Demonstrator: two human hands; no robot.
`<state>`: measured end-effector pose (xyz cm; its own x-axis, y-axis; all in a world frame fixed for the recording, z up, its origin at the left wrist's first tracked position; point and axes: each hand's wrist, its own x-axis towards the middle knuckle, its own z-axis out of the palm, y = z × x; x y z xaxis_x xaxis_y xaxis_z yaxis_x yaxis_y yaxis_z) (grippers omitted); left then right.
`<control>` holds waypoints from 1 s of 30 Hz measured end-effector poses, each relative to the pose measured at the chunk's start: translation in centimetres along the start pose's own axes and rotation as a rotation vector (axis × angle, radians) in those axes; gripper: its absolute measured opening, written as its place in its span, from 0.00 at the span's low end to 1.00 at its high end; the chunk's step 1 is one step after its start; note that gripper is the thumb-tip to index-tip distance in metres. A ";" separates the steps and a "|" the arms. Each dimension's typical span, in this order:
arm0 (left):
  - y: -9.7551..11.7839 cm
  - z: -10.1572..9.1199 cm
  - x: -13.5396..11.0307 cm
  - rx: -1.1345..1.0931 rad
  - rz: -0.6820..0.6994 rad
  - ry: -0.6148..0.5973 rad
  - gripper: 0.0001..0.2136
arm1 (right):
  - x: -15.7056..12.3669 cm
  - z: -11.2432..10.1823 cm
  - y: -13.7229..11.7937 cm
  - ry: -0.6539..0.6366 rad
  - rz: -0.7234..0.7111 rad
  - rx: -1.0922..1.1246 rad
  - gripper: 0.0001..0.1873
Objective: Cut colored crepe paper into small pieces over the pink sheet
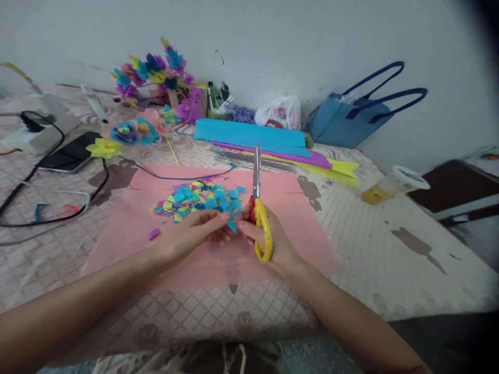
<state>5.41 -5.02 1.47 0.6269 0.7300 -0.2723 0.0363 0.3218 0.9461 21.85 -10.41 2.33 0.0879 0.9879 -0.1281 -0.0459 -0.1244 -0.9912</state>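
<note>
My left hand [205, 226] is closed, with thumb and fingers pinching a small blue paper piece [232, 227]. My right hand [279, 241] grips a pair of scissors [257, 179] with yellow and red handles, the blades upright and pointing away from me. The right fingertips are close to the blue piece; whether they touch it I cannot tell. Just beyond both hands lies a pile of cut paper bits [187, 200] in blue, yellow, purple and pink. Under it spreads a pink paper sheet [304, 228]. A small purple piece [154, 234] lies left of the pile.
Folded blue paper [249, 134] lies behind the sheet, over purple and yellow strips. Paper flowers [134, 130] and a phone [72, 151] are at left, among cables. A blue bag [346, 122] stands at back right. Nearer, a plastic cup [393, 185] holds yellow liquid.
</note>
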 end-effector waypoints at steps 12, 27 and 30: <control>0.1 -0.1 0.0 0.027 -0.026 -0.083 0.08 | 0.2 0.0 0.7 -0.024 0.011 0.027 0.19; 0.3 -0.5 0.0 0.273 0.047 -0.103 0.08 | -0.1 -0.1 0.2 -0.081 0.039 0.022 0.17; 0.6 -0.5 0.0 0.273 0.067 -0.087 0.08 | 0.0 -0.2 0.3 -0.079 0.038 0.004 0.17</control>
<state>5.02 -4.48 1.96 0.6986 0.6863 -0.2023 0.1932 0.0914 0.9769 22.01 -10.45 1.99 0.0073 0.9867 -0.1622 -0.0520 -0.1616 -0.9855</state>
